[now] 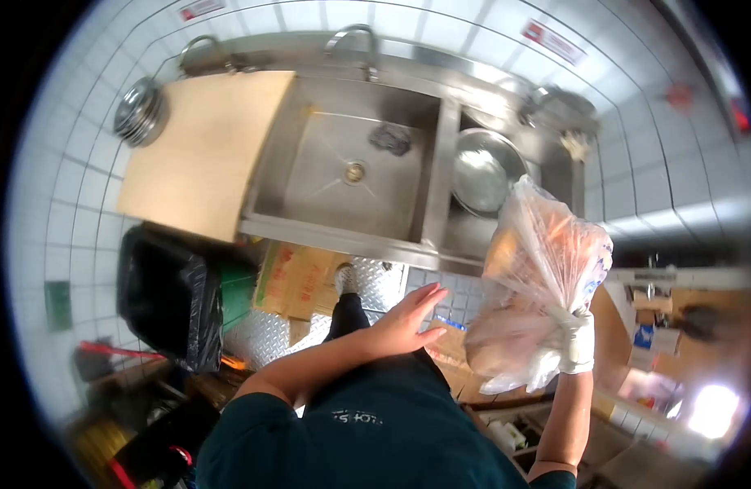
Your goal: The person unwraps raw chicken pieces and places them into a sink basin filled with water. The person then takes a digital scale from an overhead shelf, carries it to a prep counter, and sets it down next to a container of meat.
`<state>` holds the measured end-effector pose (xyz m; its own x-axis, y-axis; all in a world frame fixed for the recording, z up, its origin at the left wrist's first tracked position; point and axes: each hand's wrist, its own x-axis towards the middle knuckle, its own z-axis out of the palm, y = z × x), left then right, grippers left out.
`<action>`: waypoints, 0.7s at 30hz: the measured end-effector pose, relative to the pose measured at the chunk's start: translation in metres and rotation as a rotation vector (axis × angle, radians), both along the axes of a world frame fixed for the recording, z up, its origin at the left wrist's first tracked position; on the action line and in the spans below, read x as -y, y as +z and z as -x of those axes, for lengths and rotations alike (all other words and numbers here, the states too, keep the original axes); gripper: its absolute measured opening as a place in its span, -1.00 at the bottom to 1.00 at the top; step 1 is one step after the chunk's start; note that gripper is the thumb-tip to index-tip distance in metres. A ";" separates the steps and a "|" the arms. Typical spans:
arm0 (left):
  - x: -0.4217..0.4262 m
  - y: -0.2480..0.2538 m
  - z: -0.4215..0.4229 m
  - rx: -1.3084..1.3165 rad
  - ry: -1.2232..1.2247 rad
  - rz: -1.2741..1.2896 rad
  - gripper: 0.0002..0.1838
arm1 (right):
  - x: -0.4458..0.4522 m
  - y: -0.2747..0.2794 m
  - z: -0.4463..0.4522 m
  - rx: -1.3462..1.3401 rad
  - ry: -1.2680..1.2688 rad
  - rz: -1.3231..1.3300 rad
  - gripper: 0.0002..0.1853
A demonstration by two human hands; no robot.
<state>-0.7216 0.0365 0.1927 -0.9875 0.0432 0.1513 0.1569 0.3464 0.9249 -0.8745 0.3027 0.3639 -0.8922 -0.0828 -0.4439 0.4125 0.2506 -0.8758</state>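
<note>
My right hand (578,342), in a white glove, grips the gathered neck of a clear plastic bag (529,273). Orange and pinkish contents bulge inside the bag; the film blurs what they are. The bag hangs in front of the right-hand sink basin, covering part of its edge. In front of my body, my left hand (406,319) is bare, with fingers stretched and thumb apart. Nothing is in it, and it stays apart from the bag, to its left.
A steel sink (343,224) holds a dark scouring pad (390,139). A round metal bowl (485,167) sits in the right basin. At left are a board (208,147), stacked metal bowls (139,114) and a black-lined bin (167,285). Cardboard (298,281) lies on the floor.
</note>
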 end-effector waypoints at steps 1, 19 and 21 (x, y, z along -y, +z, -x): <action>0.023 0.008 -0.006 -0.048 0.095 -0.001 -0.15 | 0.035 -0.003 0.010 -0.020 0.041 0.011 -0.68; 0.211 0.035 -0.178 0.225 1.130 0.204 -0.14 | 0.712 -0.164 -0.018 0.837 0.500 0.759 -0.58; 0.206 0.028 -0.174 0.370 1.125 0.118 -0.16 | 0.754 -0.185 -0.053 0.524 0.555 0.713 -0.51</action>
